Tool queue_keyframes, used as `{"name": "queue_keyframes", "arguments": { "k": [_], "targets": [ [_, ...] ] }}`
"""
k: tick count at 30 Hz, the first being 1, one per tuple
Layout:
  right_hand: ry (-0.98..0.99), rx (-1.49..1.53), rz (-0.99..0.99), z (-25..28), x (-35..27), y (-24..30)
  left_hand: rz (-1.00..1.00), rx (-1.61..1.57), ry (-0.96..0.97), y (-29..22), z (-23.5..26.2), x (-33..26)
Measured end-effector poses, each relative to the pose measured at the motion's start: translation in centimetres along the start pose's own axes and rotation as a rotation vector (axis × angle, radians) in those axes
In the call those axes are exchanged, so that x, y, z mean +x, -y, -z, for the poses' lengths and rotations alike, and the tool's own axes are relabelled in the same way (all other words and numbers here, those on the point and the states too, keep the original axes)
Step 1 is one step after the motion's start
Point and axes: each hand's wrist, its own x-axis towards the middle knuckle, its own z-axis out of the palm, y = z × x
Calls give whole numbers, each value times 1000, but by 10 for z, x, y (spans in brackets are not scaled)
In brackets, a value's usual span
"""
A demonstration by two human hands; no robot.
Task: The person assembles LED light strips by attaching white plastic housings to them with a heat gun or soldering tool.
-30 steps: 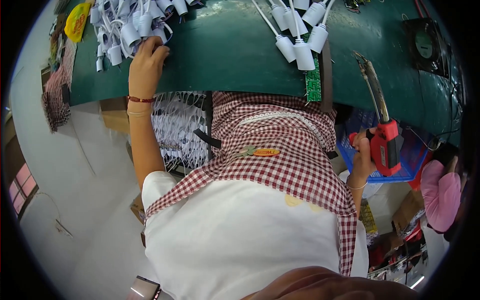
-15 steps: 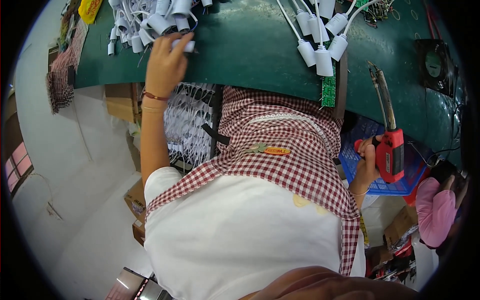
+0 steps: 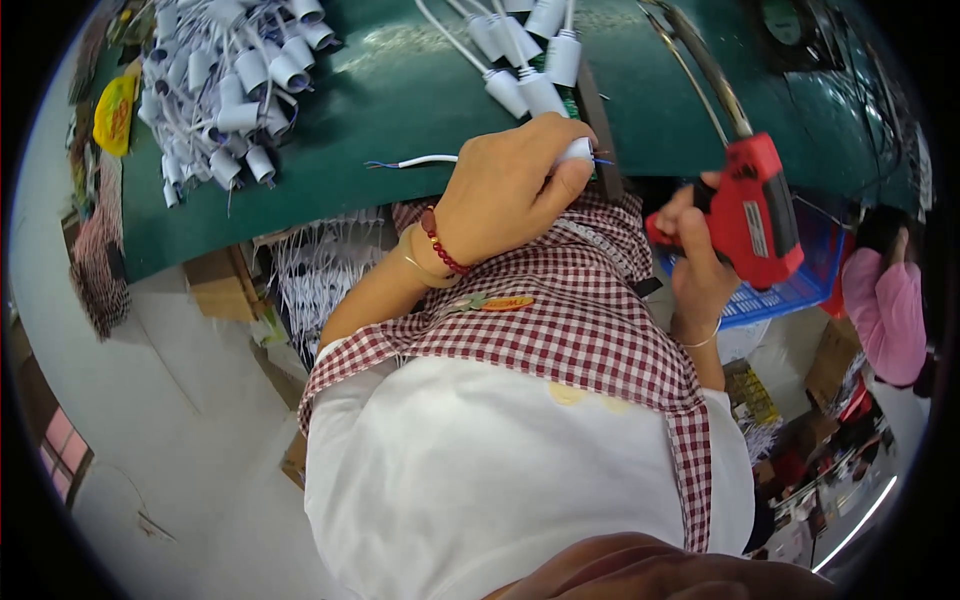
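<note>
My left hand (image 3: 515, 195) is closed around a white cylindrical cable housing (image 3: 576, 151) near the table's front edge. Thin wires stick out of the housing's right end, and a white cable with bare blue ends trails out left of the hand. My right hand (image 3: 700, 262) grips a red soldering gun (image 3: 762, 215) by its handle, its long metal tip pointing up over the table. Just beyond my left hand, several white housings with cables (image 3: 541, 94) lie on a strip of green circuit boards (image 3: 571, 103), partly covered.
A heap of white cabled housings (image 3: 238, 118) covers the left of the green table (image 3: 400, 90). Beside it lies a yellow packet (image 3: 115, 115). A black fan (image 3: 790, 25) stands at the far right. Below the table are a blue basket (image 3: 815, 265) and a cardboard box (image 3: 222, 283). Another person's pink sleeve (image 3: 882, 310) shows at right.
My left hand has moved right from the heap to the circuit-board strip, carrying a white housing. The soldering gun is still in my right hand. The view has shifted.
</note>
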Motion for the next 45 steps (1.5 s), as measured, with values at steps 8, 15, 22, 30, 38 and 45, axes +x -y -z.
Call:
{"name": "queue_keyframes", "arguments": {
  "k": [8, 15, 22, 30, 38, 45],
  "targets": [
    [156, -184, -23, -19, 12, 2, 81, 36, -59, -15, -15, 1],
    [99, -86, -41, -26, 7, 7, -59, -47, -120, -28, -17, -4],
    [145, 262, -102, -19, 8, 7, 161, -414, -34, -31, -12, -6],
    [8, 35, 20, 11, 5, -5, 122, 158, -311, 23, -26, -11],
    [90, -71, -168, 67, -34, -33, 175, 325, -295, 24, -33, -12],
    [143, -196, -272, 75, -47, -34, 177, 309, -353, 25, -39, -15]
  ]
}}
